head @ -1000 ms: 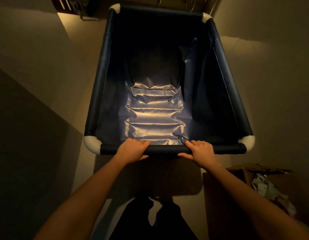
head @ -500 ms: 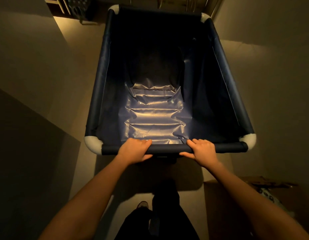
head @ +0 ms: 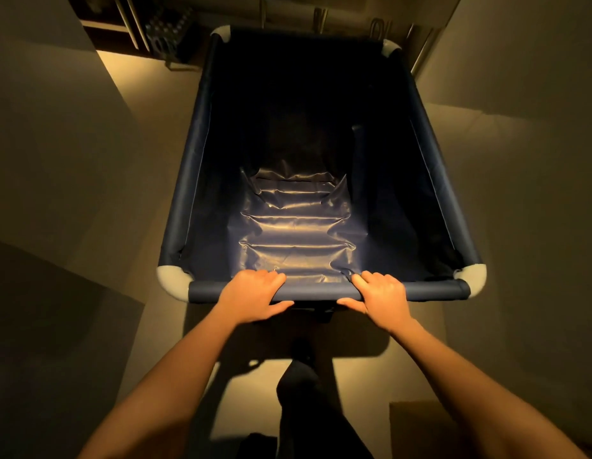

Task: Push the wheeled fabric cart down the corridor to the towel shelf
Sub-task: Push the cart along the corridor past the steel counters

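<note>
A dark blue fabric cart (head: 188, 180) with white corner joints fills the middle of the head view; nothing lies inside it and its shiny liner is wrinkled at the bottom. My left hand (head: 251, 294) and my right hand (head: 382, 296) both grip the cart's near top rail (head: 321, 289), fingers curled over it, thumbs underneath. The cart's wheels are hidden beneath it. At the far end, beyond the cart, stands a dim shelf unit (head: 129, 31); what it holds is too dark to tell.
Plain walls close in on both sides of the narrow corridor, the left wall (head: 56, 160) and the right wall (head: 520, 177). A cardboard box (head: 417, 425) sits low on the right by my legs. The lit floor (head: 149, 91) runs ahead on the left.
The cart has rolled forward down the corridor with both hands still on the rail. The shelf unit at the far end looks closer, and the box on the right has slipped behind.
</note>
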Tool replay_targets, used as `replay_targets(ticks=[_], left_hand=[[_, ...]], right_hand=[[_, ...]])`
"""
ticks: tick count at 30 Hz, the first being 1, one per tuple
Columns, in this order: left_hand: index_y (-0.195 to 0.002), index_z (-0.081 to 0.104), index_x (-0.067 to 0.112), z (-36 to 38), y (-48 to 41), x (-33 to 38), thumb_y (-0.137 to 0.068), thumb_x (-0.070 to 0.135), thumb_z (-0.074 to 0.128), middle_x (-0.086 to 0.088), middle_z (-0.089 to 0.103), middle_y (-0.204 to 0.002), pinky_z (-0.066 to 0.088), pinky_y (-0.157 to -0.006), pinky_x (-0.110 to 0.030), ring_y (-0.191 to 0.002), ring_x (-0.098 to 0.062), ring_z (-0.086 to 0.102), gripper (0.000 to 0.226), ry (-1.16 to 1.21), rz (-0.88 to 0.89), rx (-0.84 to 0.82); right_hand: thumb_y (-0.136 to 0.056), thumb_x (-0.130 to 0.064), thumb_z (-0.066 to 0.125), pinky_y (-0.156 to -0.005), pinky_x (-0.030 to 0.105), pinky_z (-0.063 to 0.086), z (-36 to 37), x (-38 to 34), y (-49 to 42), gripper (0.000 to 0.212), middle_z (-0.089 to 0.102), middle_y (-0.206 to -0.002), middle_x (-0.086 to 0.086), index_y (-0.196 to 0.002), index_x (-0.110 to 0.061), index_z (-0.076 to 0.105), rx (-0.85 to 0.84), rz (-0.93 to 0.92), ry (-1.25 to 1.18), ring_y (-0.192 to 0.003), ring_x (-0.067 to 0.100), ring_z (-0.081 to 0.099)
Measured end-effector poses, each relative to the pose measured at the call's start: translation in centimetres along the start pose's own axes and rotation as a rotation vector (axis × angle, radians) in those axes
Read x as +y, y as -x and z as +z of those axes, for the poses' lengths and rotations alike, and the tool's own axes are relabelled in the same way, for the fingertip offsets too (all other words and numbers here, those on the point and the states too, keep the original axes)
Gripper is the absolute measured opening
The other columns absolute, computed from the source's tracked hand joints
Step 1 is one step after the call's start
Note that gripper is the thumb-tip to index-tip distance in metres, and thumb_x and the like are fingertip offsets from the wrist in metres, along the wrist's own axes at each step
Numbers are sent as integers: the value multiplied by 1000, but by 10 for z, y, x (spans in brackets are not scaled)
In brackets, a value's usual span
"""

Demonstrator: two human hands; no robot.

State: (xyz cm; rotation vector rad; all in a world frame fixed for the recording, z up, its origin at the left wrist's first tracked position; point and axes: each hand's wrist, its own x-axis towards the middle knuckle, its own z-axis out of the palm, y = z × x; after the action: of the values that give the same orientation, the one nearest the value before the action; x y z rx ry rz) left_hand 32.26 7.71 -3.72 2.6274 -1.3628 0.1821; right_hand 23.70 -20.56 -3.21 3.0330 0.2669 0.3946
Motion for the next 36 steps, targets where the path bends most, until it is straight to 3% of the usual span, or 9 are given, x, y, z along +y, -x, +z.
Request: replay_targets(ticks=[10,17,24,36], left_hand=[[-87,57,17,12,-107,-42,-82,57,45,1,63,-73,40,-47,-26,-58,-16,58,42,-22,-93,61],[-106,60,14,27,-148,-43,-85,50,46,-3,64,-90,41,-70,-35,-80,-21,57,45,-10,-395,108],[-108,59,13,28,-164,-41,-87,55,39,-6,64,-98,40,-79,-38,-89,-23,57,51,9,-497,69],[-106,58,15,30,-118,2,-86,60,39,-6,63,-96,40,-79,-39,-88,-23,55,53,-15,-521,77]], right_hand=[[-85,-64,35,-55,30,41,32,80,-98,59,63,-76,7,-91,-12,63,-44,-34,-4,-65,24,59],[-87,-63,26,-69,41,42,46,105,-144,63,63,-89,11,-104,-15,63,-119,51,-21,-80,30,58],[-90,-64,8,-77,47,41,47,109,-155,73,63,-93,10,-109,-21,63,-162,113,-98,-86,31,57],[-87,-62,28,-79,46,39,38,88,-97,58,64,-93,7,-105,-20,64,-100,100,-214,-89,28,57]])
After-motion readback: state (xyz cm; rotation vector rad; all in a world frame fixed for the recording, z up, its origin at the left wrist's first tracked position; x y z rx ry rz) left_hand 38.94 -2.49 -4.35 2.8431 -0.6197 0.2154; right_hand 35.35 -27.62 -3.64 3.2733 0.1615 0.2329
